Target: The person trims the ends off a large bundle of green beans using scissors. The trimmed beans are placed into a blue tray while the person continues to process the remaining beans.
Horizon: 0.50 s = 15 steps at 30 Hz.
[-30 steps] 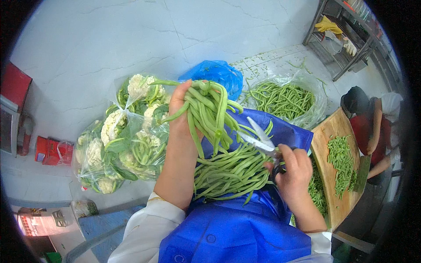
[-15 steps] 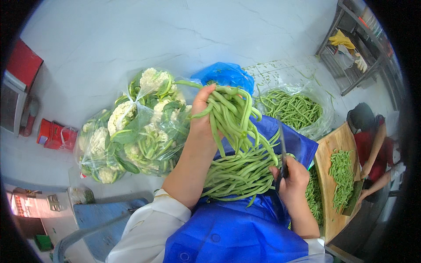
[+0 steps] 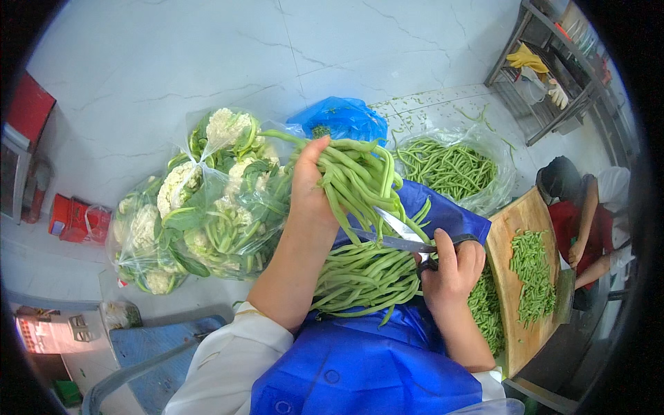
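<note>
My left hand point(image 3: 315, 183) is closed round a bunch of long green beans point(image 3: 360, 169), held up over my lap with their ends hanging to the right. In my right hand point(image 3: 453, 273) is a pair of scissors point(image 3: 401, 243) with black handles. Its blades are spread apart, and their tips reach the lower ends of the bunch. Below both hands a heap of loose green beans point(image 3: 366, 277) lies on my blue apron point(image 3: 360, 366). The fingers of my left hand are partly hidden behind the beans.
Clear bags of cauliflower point(image 3: 207, 207) stand at left. Beyond my lap are a blue plastic bag point(image 3: 346, 119) and a clear bag of beans point(image 3: 449, 169). At right, a co-worker point(image 3: 588, 221) sits by a wooden board point(image 3: 512, 277) with cut beans. A metal rack point(image 3: 546, 76) stands far right.
The scissors have swung from upright to pointing left, their blades opening at the bunch's lower ends. The left hand keeps hold of the beans. The co-worker's hand has shifted.
</note>
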{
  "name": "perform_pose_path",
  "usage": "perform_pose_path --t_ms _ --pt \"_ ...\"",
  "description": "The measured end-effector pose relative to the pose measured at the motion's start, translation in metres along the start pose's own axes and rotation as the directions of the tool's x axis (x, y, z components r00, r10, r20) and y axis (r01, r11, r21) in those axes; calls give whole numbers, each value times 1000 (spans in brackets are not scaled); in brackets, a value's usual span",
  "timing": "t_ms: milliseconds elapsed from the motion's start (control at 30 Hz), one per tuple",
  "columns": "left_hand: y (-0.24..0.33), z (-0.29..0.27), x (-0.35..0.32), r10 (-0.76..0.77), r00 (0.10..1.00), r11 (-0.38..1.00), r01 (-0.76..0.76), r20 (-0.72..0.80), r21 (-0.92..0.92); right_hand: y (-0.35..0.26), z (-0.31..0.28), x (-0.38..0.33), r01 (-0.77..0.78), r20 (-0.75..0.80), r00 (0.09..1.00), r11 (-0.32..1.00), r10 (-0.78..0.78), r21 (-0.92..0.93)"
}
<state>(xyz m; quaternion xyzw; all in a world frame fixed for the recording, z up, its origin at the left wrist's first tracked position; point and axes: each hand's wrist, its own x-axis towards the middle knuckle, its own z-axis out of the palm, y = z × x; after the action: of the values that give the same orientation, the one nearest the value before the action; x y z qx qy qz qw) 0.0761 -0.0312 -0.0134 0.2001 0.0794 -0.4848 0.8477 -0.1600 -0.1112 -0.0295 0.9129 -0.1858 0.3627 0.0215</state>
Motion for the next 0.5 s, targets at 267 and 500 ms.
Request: perform_pose_path --t_ms 267,500 --pt "5 -5 3 3 999 1000 -2 -36 22 13 2 -18 11 79 997 983 -26 181" --pt "10 -18 6 -17 975 995 39 222 -95 -4 -3 -22 -66 221 975 972 14 226"
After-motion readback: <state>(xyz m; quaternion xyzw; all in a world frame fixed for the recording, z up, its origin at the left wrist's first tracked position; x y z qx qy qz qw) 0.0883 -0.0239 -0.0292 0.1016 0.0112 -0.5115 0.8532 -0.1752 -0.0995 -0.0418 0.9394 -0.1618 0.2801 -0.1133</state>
